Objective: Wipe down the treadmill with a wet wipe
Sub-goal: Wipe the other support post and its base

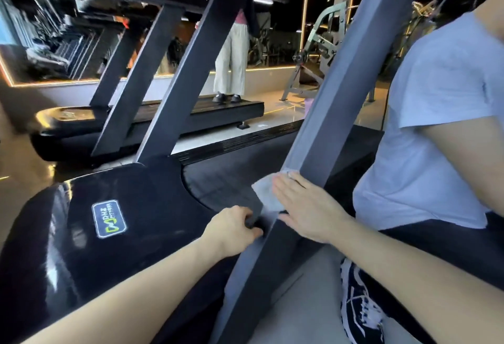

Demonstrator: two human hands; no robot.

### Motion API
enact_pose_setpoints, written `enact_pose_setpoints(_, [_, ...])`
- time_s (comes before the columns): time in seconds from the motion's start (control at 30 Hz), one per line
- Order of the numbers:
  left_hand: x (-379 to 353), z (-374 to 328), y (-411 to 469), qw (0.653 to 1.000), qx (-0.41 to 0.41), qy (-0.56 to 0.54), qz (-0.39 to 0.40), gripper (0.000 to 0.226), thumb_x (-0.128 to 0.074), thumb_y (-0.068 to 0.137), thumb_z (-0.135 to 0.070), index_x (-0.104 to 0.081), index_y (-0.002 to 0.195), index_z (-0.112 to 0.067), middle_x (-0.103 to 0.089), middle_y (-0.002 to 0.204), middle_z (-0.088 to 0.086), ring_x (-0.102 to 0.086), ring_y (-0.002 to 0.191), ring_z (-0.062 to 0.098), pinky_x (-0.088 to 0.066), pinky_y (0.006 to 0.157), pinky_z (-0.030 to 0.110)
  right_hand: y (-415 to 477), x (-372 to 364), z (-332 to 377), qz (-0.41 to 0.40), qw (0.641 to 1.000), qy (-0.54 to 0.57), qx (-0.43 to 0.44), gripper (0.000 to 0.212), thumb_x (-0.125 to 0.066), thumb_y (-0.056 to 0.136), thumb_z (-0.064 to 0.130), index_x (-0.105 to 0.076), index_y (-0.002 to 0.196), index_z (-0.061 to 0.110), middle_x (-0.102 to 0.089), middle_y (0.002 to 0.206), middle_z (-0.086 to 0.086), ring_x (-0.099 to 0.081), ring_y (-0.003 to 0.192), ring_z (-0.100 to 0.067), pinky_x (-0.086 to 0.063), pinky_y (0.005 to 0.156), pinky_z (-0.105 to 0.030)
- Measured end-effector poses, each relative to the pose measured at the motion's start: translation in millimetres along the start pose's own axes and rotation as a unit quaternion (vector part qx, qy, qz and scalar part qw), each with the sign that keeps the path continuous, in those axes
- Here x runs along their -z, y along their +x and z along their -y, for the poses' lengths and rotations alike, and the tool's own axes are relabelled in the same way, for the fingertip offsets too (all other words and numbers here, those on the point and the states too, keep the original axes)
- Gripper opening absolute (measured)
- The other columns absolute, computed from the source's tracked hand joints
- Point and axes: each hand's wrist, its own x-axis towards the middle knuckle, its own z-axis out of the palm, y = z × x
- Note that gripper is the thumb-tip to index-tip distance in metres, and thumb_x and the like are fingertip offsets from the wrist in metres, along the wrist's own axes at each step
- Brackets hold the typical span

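Beside the near upright: the person's right hand [305,207] lay flat, fingers straight and close together. It pressed a pale, crumpled wet wipe [266,191] against the slanted grey metal post [341,92]; nothing was clasped, only pressed.
Wet wipe: it sat low on the post, just above its foot, partly under the right fingertips. Its free edge stuck out to the left over the dark running belt [218,177].
Left hand [231,226]: the fingers were curled over, and the thumb tucked under, a dark edge at the post's foot. It gripped there just beside the right hand (which part the edge belonged to was too dark to tell).
Treadmill: the big black treadmill's glossy motor hood [95,234] filled the lower left. A small rounded badge with green-and-white lettering [109,218] sat on the hood.
Neighbour on the right: someone in a light blue short-sleeved T-shirt [431,125] was close behind the post. A navy-and-white laced sneaker [360,308] showed below on the pale floor.
Further back: a second black treadmill [163,117] stood well apart. A person in loose cream trousers [231,65] was standing on its deck.
Background: a grey steel weight machine [324,52] stood near a mirrored wall edged with warm strip lighting.
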Motion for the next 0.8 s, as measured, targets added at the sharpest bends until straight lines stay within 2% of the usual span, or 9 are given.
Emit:
enact_pose_setpoints(0.1, [0, -16, 14, 0.999, 0.024, -0.023, 0.021, 0.041, -0.071, 0.082, -0.049, -0.048, 0.073, -0.017, -0.054, 0.069, -0.005, -0.051, 0.064, 0.016, -0.038, 0.056, 0.031, 21, 16, -61, 0.004, 0.992, -0.012, -0.128, 0.075, -0.026, 0.106, 0.052, -0.029, 0.156, -0.004, -0.029, 0.164, -0.020, -0.021, 0.154, -0.034, -0.012, 0.126, -0.048])
enact_pose_setpoints(0.2, [-1, -26, 22, 0.998, 0.028, -0.031, 0.041, 0.042, -0.073, 0.082, -0.055, -0.052, 0.073, -0.020, -0.057, 0.069, -0.006, -0.054, 0.063, 0.014, -0.040, 0.056, 0.030, 29, 16, -53, -0.031, 0.982, 0.044, -0.181, 0.071, -0.030, 0.106, 0.046, -0.031, 0.155, -0.005, -0.029, 0.163, -0.022, -0.021, 0.154, -0.035, -0.011, 0.126, -0.049])
enact_pose_setpoints(0.3, [0, -24, 27, 0.997, 0.009, -0.070, 0.043, 0.033, -0.075, 0.084, -0.044, -0.060, 0.071, -0.018, -0.058, 0.064, -0.005, -0.053, 0.061, 0.010, -0.043, 0.058, 0.030, 5, -2, 3, -0.032, 0.995, 0.067, -0.070, 0.065, -0.036, 0.104, 0.036, -0.034, 0.152, -0.008, -0.035, 0.158, -0.027, -0.027, 0.148, -0.041, -0.012, 0.126, -0.048])
enact_pose_setpoints(0.4, [5, -19, 26, 0.987, 0.002, -0.132, 0.086, 0.020, -0.077, 0.083, -0.034, -0.067, 0.075, -0.018, -0.059, 0.063, -0.010, -0.052, 0.062, 0.008, -0.047, 0.065, 0.030, -12, -4, -2, -0.022, 0.998, 0.045, 0.045, 0.068, -0.036, 0.106, 0.044, -0.034, 0.153, -0.005, -0.033, 0.161, -0.022, -0.025, 0.151, -0.036, -0.015, 0.126, -0.047])
enact_pose_setpoints(0.5, [10, -16, 32, 0.990, 0.011, -0.098, 0.098, 0.036, -0.078, 0.080, -0.046, -0.059, 0.060, -0.024, -0.055, 0.055, -0.015, -0.053, 0.056, 0.007, -0.042, 0.057, 0.026, 6, 4, -53, -0.025, 0.999, 0.026, 0.003, 0.066, -0.032, 0.107, 0.047, -0.041, 0.151, -0.002, -0.039, 0.159, -0.018, -0.029, 0.151, -0.032, -0.016, 0.126, -0.046])
enact_pose_setpoints(0.57, [15, -23, 42, 0.993, 0.000, -0.062, 0.098, 0.039, -0.076, 0.076, -0.063, -0.068, 0.074, -0.025, -0.064, 0.069, -0.015, -0.067, 0.074, 0.011, -0.047, 0.065, 0.028, 22, 10, -108, -0.026, 0.996, 0.001, -0.087, 0.065, -0.028, 0.107, 0.046, -0.041, 0.151, 0.000, -0.039, 0.160, -0.017, -0.029, 0.151, -0.031, -0.016, 0.126, -0.046])
enact_pose_setpoints(0.6, [20, -31, 50, 0.994, -0.010, -0.055, 0.092, 0.046, -0.074, 0.075, -0.069, -0.072, 0.095, -0.027, -0.071, 0.089, -0.013, -0.070, 0.093, 0.014, -0.050, 0.075, 0.028, 28, 12, -137, -0.034, 0.989, -0.011, -0.141, 0.065, -0.025, 0.107, 0.045, -0.041, 0.151, 0.000, -0.039, 0.159, -0.018, -0.030, 0.151, -0.031, -0.017, 0.126, -0.047])
enact_pose_setpoints(0.7, [41, -51, 82, 0.996, -0.035, -0.069, 0.034, 0.088, -0.071, 0.078, -0.072, -0.052, 0.148, -0.023, -0.059, 0.145, -0.007, -0.057, 0.131, 0.017, -0.047, 0.101, 0.027, 43, 23, -179, -0.063, 0.961, -0.006, -0.270, 0.065, -0.022, 0.106, 0.041, -0.041, 0.152, -0.001, -0.037, 0.160, -0.018, -0.027, 0.153, -0.031, -0.017, 0.125, -0.049])
enact_pose_setpoints(0.8, [78, -75, 119, 0.992, -0.079, -0.103, -0.004, 0.056, -0.071, 0.087, -0.046, -0.062, 0.137, -0.022, -0.067, 0.134, -0.004, -0.062, 0.124, 0.021, -0.049, 0.099, 0.028, 43, 15, -141, -0.064, 0.961, -0.002, -0.270, 0.062, -0.030, 0.105, 0.036, -0.039, 0.153, -0.002, -0.033, 0.163, -0.019, -0.024, 0.154, -0.032, -0.016, 0.126, -0.050])
